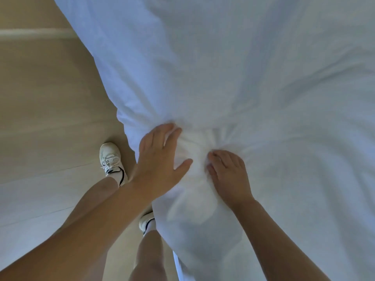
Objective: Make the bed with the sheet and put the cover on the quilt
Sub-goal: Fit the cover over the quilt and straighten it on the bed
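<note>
White bedding (243,67) fills the upper and right part of the head view; I cannot tell sheet from quilt cover. It is bunched into a puckered knot (194,151) near its lower left edge, with creases fanning out from there. My left hand (158,159) lies flat against the left side of the bunch, fingers straight and spread. My right hand (227,173) grips the right side of the bunch, its fingertips curled into the cloth. The bed under the cloth is hidden.
A pale wooden floor (50,118) runs along the left side. My own legs and two white sneakers (110,157) stand there, close beside the hanging edge of the cloth. A light strip (34,33) crosses the floor at upper left.
</note>
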`<state>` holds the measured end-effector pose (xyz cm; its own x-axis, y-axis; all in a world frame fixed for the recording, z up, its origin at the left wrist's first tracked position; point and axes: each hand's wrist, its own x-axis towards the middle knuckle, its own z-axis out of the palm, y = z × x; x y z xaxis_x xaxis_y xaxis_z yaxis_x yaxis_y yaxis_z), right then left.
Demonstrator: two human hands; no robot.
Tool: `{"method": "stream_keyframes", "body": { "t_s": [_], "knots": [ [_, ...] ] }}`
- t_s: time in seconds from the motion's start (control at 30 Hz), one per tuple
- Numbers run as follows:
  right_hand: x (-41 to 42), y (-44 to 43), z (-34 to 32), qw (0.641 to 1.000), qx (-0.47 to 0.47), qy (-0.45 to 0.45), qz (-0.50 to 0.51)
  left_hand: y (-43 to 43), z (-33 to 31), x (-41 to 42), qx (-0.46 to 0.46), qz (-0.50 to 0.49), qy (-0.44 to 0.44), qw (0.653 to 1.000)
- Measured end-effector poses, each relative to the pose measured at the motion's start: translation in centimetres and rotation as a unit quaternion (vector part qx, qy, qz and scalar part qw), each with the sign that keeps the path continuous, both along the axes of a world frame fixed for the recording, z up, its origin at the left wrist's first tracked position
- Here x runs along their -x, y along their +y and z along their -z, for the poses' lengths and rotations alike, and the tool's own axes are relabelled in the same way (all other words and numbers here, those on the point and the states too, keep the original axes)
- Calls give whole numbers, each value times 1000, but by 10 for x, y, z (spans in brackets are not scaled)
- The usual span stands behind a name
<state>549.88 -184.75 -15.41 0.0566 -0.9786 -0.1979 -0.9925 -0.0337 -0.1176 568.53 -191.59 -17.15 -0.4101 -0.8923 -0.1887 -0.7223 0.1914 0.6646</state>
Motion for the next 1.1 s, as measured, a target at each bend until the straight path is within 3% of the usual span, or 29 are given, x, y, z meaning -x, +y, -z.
{"method": "stream_keyframes", "body": {
  "t_s": [0.13, 0.37, 0.5, 0.57, 0.63, 0.7, 0.8, 0.87, 0.93, 1.03, 1.1],
  "knots": [
    [7, -5, 11, 999, -1, 21, -50, 57, 10, 15, -43, 49, -1, 998],
    [20, 19, -2, 981, -31, -96, -163, 79, 22, 34, 47, -117, 96, 987],
    [1, 28, -15, 978, 45, -91, -183, 121, -9, 20, -35, -213, 151, 965],
    [-14, 46, -27, 982, 33, -70, -174, 130, -11, 10, -88, -244, 137, 956],
    [-21, 65, -41, 987, -62, -17, -148, 133, -10, 7, -90, -204, 31, 974],
    [-10, 74, -47, 983, -163, -39, -81, 137, -15, 11, -40, -177, 9, 983],
    [14, 79, -54, 986, -106, -126, -5, 162, -20, 23, 45, -152, 50, 986],
    [30, 93, -53, 993, -32, -112, -19, 190, -21, 32, 65, -96, 47, 992],
    [47, 122, -52, 993, -19, -110, -34, 216, -18, 43, 67, -36, 26, 997],
    [75, 169, -46, 996, -3, -55, -67, 234, -7, 56, 68, -36, 9, 997],
    [87, 189, -40, 998, -5, -48, -36, 231, 2, 64, 48, -52, -4, 997]
  ]
}}
